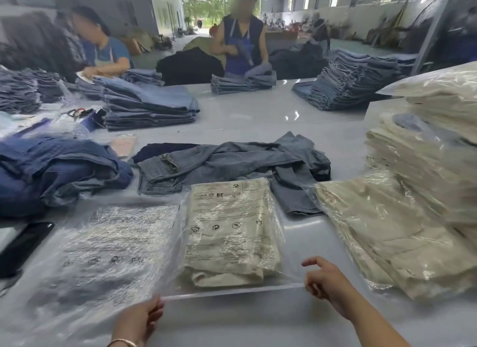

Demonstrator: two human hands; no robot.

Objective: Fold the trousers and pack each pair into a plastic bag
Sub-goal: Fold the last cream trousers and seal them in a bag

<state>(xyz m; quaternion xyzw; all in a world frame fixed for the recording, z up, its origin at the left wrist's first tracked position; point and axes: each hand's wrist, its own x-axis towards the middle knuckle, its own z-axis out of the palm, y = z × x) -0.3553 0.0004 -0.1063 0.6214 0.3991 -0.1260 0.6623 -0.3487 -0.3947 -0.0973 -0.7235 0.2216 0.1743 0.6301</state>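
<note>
A folded cream pair of trousers lies inside a clear printed plastic bag on the table in front of me. My left hand pinches the left end of the bag's open flap at the near edge. My right hand pinches the flap's right end, with the index finger stretched out. A stack of empty printed bags lies to the left of the packed one. Unfolded grey-blue jeans sprawl just behind the bag.
Bagged cream trousers are stacked high on the right. A heap of blue denim and a black phone sit at the left. Folded jeans stacks line the far table, where two people work.
</note>
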